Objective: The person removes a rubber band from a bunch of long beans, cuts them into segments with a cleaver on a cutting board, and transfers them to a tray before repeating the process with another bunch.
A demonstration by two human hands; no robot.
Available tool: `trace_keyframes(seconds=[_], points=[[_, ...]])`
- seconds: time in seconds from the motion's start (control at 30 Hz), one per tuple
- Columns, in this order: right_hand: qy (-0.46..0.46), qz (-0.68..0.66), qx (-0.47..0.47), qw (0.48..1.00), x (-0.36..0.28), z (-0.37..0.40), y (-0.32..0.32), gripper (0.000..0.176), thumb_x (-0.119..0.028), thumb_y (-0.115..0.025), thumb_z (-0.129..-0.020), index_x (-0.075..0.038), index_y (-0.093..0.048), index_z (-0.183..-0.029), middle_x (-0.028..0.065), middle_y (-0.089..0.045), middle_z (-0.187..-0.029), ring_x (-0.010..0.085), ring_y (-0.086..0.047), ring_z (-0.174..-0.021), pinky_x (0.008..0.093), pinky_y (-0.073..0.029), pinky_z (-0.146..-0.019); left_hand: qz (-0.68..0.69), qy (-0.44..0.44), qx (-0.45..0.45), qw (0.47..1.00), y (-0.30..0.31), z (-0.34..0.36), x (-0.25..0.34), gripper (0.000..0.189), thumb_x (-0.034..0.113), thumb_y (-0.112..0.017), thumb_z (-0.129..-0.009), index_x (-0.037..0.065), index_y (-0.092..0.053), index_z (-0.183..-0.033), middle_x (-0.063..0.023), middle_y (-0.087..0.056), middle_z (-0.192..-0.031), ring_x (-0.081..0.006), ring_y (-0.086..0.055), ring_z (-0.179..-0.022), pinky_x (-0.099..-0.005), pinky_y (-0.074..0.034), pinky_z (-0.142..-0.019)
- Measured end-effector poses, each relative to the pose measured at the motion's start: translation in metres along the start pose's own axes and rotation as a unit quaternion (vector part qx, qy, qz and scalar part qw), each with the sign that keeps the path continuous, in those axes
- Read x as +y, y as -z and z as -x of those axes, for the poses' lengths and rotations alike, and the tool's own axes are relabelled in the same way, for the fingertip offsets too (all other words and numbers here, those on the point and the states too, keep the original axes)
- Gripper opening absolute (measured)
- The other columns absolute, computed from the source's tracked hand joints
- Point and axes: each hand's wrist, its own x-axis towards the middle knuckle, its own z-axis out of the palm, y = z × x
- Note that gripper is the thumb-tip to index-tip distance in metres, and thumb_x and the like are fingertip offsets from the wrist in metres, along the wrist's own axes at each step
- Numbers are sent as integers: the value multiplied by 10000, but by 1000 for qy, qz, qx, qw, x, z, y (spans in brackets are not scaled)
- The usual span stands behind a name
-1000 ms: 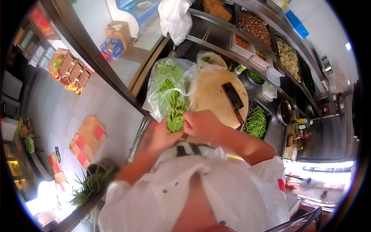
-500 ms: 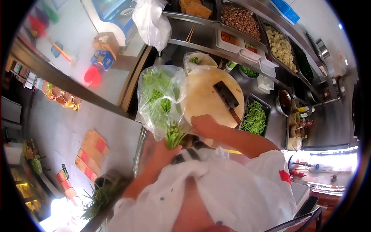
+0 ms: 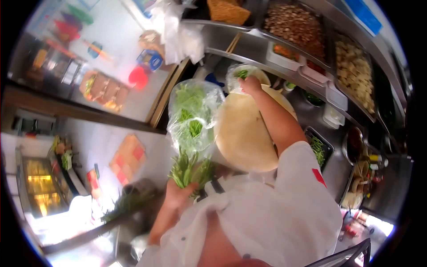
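Observation:
My left hand (image 3: 179, 192) is closed around a bunch of green vegetable stalks (image 3: 183, 170), beside the near end of a clear plastic bag (image 3: 208, 100) filled with leafy greens. My right hand (image 3: 251, 85) reaches across the round cutting board (image 3: 244, 133) to a pale bowl (image 3: 261, 75) at its far edge. Its fingers are closed at the bowl's rim, next to chopped greens (image 3: 241, 73) and thin plastic. What they grip, if anything, is hidden. No cleaver shows now; my right arm covers part of the board.
Right of the board stands a black tray of green beans (image 3: 316, 149), with a bowl of dark sauce (image 3: 353, 142) beyond. A steel shelf (image 3: 260, 60) overhead carries trays of nuts (image 3: 296, 26) and pale chunks (image 3: 353, 71). White plastic bags (image 3: 175, 38) hang at the shelf's left end.
My right hand has moved from the board's near edge to the bowl at the far side. My left hand has drawn the green stalks towards me, out from the bag. The view has shifted.

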Motion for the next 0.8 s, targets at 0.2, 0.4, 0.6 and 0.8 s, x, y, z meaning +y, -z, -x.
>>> trace_keyframes(seconds=[0.2,0.4,0.6,0.8], points=[[134,-320,-289,892,-75,158,-55,483,-445,-648,-1025,-35,-662,-1280,96,-741,-1120,168,-691,-914,351,-559,-813,210,-25,-2,977,29,-9,-10,431,84,-797,-831,-16,-618,-1210,-115,-675,-1014,-218,-647,-939,-370,-529,-886],[225,-546,-383,710,-162,327,-34,662,-366,-631,-1052,-26,-372,-1556,119,-615,-1281,161,-651,-982,306,-550,-874,282,-63,-168,943,25,-34,17,436,113,-800,-805,-5,-614,-1181,-117,-659,-985,-232,-655,-967,-377,-540,-872],[188,-430,-267,842,-204,390,-41,644,-312,-663,-1031,3,-386,-1519,102,-618,-1304,188,-613,-1159,371,-510,-1001,192,-117,-304,926,40,-44,5,490,41,-804,-806,37,-611,-1256,-70,-677,-1059,-196,-669,-947,-357,-558,-846],[249,-403,-138,870,-212,432,-63,517,-202,-858,-845,-29,-520,-1196,83,-655,-1151,169,-631,-1047,333,-519,-928,145,-192,-400,884,55,-35,-5,627,72,-866,-788,38,-578,-1344,-77,-614,-1285,-190,-635,-1133,-365,-554,-912]])
